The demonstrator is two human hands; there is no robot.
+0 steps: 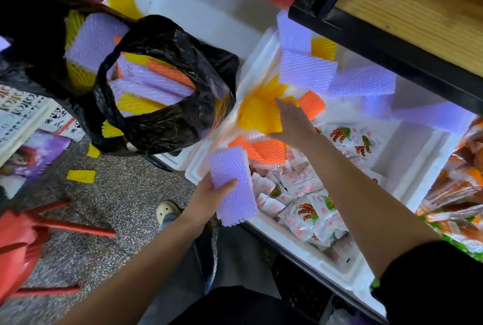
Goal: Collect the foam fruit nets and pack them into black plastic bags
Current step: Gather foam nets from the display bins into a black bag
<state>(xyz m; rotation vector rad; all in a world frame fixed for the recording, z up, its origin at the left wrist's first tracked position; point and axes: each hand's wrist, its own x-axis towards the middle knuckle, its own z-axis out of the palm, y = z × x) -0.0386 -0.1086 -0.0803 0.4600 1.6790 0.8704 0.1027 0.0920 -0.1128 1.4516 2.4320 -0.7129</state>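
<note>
Purple ribbed foam net [230, 165] gripped in left hand [206, 195]; right hand [292, 123], fingers straight, touches yellow net [257, 115].

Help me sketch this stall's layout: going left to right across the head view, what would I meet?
Red stool → black plastic bag stuffed with nets → left hand gripping a purple net → right hand resting on the yellow nets → orange packets at the far right.
</note>
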